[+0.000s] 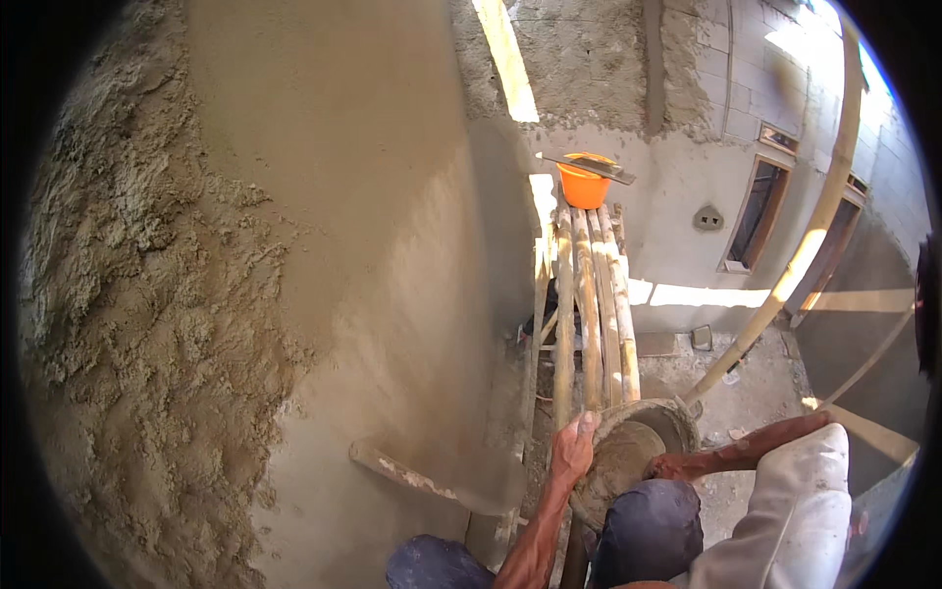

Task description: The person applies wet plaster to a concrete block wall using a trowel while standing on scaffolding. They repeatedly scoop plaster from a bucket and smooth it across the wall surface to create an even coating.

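Observation:
A grey, mortar-smeared bucket (677, 422) stands in front of me at the near end of the pole platform, tilted slightly. My left hand (572, 450) is closed on its left rim. Wet grey mortar (620, 454) lies inside the bucket. My right hand (673, 465) reaches in at the right side, fingers curled near the mortar; what they hold, if anything, is hidden. My knee in dark trousers (650, 520) covers the near part of the bucket.
Left of me rises a wall with rough mortar (167, 255) and a smoother coat (334, 147). Bamboo poles (599, 304) form the platform, with an orange bucket (586, 188) and flat float (613, 172) at its far end. A slanting bamboo pole (805, 250) stands right.

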`<action>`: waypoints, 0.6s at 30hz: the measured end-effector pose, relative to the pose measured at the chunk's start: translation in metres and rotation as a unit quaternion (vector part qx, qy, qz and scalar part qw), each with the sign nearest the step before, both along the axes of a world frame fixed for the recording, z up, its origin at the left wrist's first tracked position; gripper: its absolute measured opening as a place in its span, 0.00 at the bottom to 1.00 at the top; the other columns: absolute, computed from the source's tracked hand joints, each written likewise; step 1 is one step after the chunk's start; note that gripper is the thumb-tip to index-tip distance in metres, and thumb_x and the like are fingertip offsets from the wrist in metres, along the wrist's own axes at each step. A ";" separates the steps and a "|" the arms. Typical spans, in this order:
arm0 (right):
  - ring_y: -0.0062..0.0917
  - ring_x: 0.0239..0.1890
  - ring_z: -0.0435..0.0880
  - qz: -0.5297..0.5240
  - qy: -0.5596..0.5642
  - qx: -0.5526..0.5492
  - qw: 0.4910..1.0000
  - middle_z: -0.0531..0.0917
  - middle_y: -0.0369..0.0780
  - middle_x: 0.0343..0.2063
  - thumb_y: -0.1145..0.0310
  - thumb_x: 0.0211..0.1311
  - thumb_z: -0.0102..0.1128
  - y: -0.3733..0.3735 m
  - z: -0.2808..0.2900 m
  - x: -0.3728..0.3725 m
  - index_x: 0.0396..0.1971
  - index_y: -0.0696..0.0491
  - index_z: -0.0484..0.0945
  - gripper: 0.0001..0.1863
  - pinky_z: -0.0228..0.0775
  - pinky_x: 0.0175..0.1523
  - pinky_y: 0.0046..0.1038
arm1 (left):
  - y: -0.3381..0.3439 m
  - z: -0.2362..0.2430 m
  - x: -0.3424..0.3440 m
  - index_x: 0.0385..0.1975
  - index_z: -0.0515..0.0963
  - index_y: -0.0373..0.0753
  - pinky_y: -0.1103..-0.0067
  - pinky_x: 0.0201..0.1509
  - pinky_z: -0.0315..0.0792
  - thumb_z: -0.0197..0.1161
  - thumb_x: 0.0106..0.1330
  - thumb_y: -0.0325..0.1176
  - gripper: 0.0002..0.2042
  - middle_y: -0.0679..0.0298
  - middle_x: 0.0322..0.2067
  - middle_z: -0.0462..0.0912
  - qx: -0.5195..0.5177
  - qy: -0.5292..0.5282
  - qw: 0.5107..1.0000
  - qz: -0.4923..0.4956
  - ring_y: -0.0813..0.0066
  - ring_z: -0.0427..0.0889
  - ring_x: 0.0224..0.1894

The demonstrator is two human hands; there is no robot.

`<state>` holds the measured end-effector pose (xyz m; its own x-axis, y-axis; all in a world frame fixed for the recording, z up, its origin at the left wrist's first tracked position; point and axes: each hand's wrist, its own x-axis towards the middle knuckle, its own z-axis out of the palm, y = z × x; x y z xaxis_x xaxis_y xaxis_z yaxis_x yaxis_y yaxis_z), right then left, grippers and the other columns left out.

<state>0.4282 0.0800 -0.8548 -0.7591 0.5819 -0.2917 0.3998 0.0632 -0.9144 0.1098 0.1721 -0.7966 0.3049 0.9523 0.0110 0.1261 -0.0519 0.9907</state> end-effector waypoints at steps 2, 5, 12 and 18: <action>0.30 0.33 0.83 0.078 0.057 0.188 0.977 0.84 0.40 0.30 0.66 0.71 0.60 -0.002 0.001 -0.014 0.37 0.58 0.80 0.09 0.78 0.39 0.34 | 0.000 0.008 0.000 0.55 0.82 0.30 0.63 0.58 0.75 0.45 0.80 0.58 0.32 0.42 0.46 0.88 -0.006 -0.004 1.000 -0.002 0.46 0.86 0.52; 0.26 0.32 0.83 0.089 0.194 0.205 0.955 0.84 0.37 0.30 0.66 0.74 0.59 -0.010 -0.017 -0.035 0.37 0.57 0.81 0.10 0.77 0.38 0.32 | -0.005 0.014 -0.011 0.56 0.81 0.29 0.65 0.61 0.74 0.45 0.81 0.58 0.33 0.45 0.48 0.88 -0.012 -0.007 1.000 0.015 0.51 0.85 0.55; 0.24 0.29 0.82 -0.429 0.001 -0.373 0.823 0.84 0.35 0.30 0.63 0.78 0.58 -0.045 0.079 -0.122 0.38 0.55 0.82 0.12 0.77 0.35 0.31 | 0.001 0.001 -0.010 0.56 0.81 0.27 0.66 0.61 0.74 0.46 0.81 0.58 0.34 0.45 0.50 0.87 -0.061 -0.039 0.997 0.034 0.56 0.84 0.55; 0.22 0.29 0.85 -0.523 0.140 -0.471 0.697 0.85 0.37 0.31 0.57 0.79 0.58 -0.021 0.016 -0.094 0.43 0.56 0.82 0.16 0.80 0.37 0.26 | 0.011 -0.009 -0.015 0.53 0.82 0.26 0.65 0.60 0.74 0.45 0.80 0.60 0.35 0.44 0.48 0.87 -0.049 -0.026 0.996 0.063 0.53 0.85 0.53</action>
